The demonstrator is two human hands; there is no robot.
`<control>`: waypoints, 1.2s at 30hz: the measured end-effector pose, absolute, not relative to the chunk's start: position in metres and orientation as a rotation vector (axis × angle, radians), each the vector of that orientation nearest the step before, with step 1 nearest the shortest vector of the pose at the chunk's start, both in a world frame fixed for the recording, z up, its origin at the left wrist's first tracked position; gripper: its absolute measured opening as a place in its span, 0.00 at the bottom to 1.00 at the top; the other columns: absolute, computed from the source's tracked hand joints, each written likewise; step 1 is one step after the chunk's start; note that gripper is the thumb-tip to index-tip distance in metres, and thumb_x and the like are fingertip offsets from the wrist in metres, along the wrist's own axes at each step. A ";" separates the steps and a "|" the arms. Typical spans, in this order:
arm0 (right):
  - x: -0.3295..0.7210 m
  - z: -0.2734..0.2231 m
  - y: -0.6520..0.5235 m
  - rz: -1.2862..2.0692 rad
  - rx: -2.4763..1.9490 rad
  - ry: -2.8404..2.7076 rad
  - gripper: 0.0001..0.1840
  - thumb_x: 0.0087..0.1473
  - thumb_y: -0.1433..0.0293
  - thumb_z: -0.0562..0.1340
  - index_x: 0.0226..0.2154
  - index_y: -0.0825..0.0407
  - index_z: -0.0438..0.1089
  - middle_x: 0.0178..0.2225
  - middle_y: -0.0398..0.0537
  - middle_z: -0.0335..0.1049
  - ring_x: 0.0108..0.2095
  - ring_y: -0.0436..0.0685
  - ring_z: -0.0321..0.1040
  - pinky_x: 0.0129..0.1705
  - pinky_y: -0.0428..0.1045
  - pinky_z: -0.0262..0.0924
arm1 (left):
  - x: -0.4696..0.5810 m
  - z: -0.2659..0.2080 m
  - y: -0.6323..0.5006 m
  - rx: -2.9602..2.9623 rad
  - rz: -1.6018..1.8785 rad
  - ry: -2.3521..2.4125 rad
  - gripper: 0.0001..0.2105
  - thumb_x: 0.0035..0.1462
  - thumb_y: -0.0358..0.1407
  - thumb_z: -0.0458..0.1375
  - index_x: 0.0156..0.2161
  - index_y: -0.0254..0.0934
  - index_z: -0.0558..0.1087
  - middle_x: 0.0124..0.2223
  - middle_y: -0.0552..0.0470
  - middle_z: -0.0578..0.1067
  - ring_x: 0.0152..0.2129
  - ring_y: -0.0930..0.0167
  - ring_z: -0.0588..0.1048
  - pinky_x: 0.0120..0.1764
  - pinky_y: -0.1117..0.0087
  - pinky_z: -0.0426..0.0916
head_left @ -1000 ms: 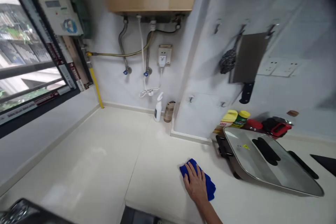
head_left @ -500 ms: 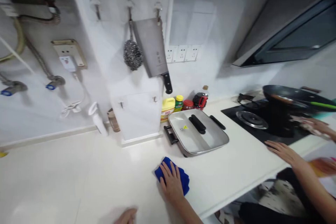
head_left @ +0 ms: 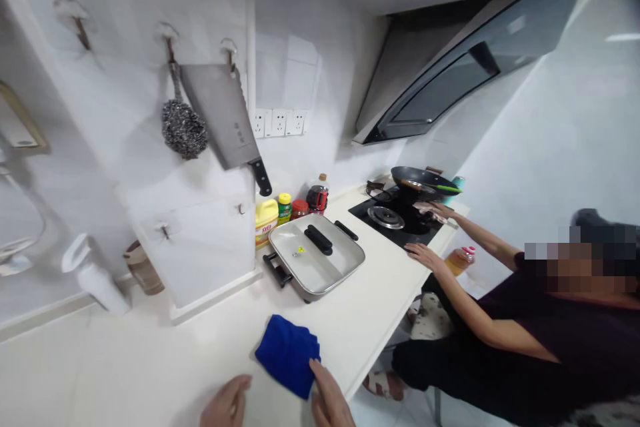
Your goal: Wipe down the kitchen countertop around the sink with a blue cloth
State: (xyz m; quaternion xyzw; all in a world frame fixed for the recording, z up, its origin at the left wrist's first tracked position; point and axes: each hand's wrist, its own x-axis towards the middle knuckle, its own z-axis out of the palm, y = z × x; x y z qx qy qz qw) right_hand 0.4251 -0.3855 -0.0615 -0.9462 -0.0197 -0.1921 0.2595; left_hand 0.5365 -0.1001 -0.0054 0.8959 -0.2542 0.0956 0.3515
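Observation:
A folded blue cloth [head_left: 289, 355] lies on the white countertop near its front edge. At the cloth's right corner is my right hand [head_left: 332, 400], its fingers stretched and the fingertips touching the edge. My left hand [head_left: 226, 403] rests low over the counter to the left of the cloth, fingers loosely bent and holding nothing. Both hands are partly cut off by the bottom of the view. Behind the cloth stands a square electric pan [head_left: 316, 291] with a glass lid [head_left: 343, 259] and black handles.
Bottles and jars [head_left: 284, 207] line the wall behind the pan. A cleaver [head_left: 225, 117] and a steel scourer [head_left: 184, 130] hang from hooks. To the right, another person [head_left: 500, 340] wipes by the stove [head_left: 400, 217], where a wok [head_left: 425, 180] sits under the hood.
My right hand has slid off the top of the blue cloth to its right edge. My left hand has come further into view. The camera has turned right, showing more of the other person.

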 end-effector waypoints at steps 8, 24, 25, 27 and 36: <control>0.376 -0.015 -0.523 -1.066 -2.294 1.142 0.35 0.60 0.53 0.45 0.58 0.61 0.63 0.50 0.69 0.69 0.52 0.73 0.67 0.53 0.67 0.64 | 0.549 -0.004 -0.178 2.366 0.286 -1.124 0.24 0.60 0.28 0.51 0.62 0.39 0.67 0.64 0.45 0.67 0.61 0.60 0.65 0.58 0.54 0.70; 0.509 -0.034 -0.286 -0.500 -2.883 -0.220 0.36 0.56 0.77 0.50 0.67 0.49 0.52 0.67 0.48 0.52 0.67 0.61 0.49 0.66 0.62 0.54 | 0.593 -0.009 -0.067 2.249 0.227 -1.268 0.25 0.58 0.24 0.49 0.58 0.45 0.71 0.61 0.50 0.71 0.58 0.66 0.69 0.59 0.58 0.69; 0.508 -0.037 -0.283 -0.519 -2.897 -0.169 0.36 0.57 0.76 0.51 0.67 0.48 0.51 0.67 0.47 0.51 0.67 0.61 0.49 0.66 0.62 0.53 | 0.599 -0.009 -0.056 2.243 0.226 -1.251 0.24 0.59 0.26 0.49 0.57 0.46 0.71 0.61 0.50 0.72 0.58 0.66 0.69 0.59 0.59 0.69; 0.504 -0.043 -0.278 -0.560 -2.915 -0.088 0.36 0.58 0.73 0.53 0.68 0.47 0.50 0.68 0.46 0.51 0.66 0.63 0.51 0.66 0.61 0.54 | 0.613 -0.013 -0.034 2.291 0.275 -1.115 0.21 0.62 0.30 0.49 0.57 0.46 0.72 0.60 0.50 0.73 0.57 0.66 0.71 0.59 0.59 0.69; 0.452 -0.048 -0.275 -0.578 -2.931 0.102 0.32 0.62 0.68 0.54 0.67 0.44 0.52 0.67 0.44 0.53 0.64 0.65 0.55 0.62 0.61 0.60 | 0.644 -0.042 0.020 2.484 0.517 -0.550 0.22 0.64 0.40 0.44 0.54 0.30 0.72 0.60 0.37 0.71 0.60 0.59 0.65 0.61 0.53 0.63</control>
